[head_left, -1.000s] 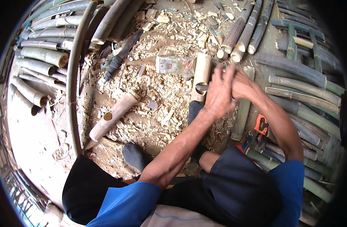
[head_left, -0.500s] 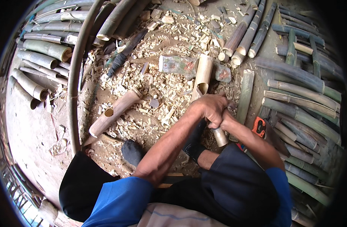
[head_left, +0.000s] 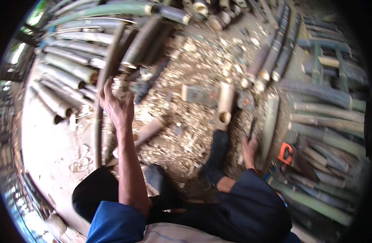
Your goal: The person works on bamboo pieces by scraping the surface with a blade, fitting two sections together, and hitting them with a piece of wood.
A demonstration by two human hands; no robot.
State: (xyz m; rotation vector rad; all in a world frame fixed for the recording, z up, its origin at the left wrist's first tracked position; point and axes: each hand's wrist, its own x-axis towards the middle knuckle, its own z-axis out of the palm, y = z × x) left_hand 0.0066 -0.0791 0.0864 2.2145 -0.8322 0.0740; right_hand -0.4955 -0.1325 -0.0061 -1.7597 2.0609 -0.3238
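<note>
My left hand [head_left: 118, 106] reaches out at the left with its fingers apart, over wood chips and beside a long curved bamboo pole [head_left: 99, 137]. I see nothing held in it. Low at the right, my right hand [head_left: 249, 150] is closed around a narrow dark tool [head_left: 252, 127] that points away from me; its handle is hidden in the fist. Ahead of my socked right foot [head_left: 219, 152] lies a pale bamboo tube [head_left: 226, 95] with a hole cut near its close end. Another bamboo tube [head_left: 150, 131] with a hole lies partly behind my left forearm.
A flat, worn block [head_left: 200, 94] lies across behind the pale tube. A green bamboo length [head_left: 270, 121] and an orange-handled saw [head_left: 285, 154] are at the right. Bamboo stacks [head_left: 80, 46] line both sides. A dark-wrapped handle [head_left: 143, 91] lies among chips [head_left: 194, 121].
My hands were together over the lower end of the pale tube. The left has swung far left toward the pole; the right has drawn back beside my right knee. The view has shifted too.
</note>
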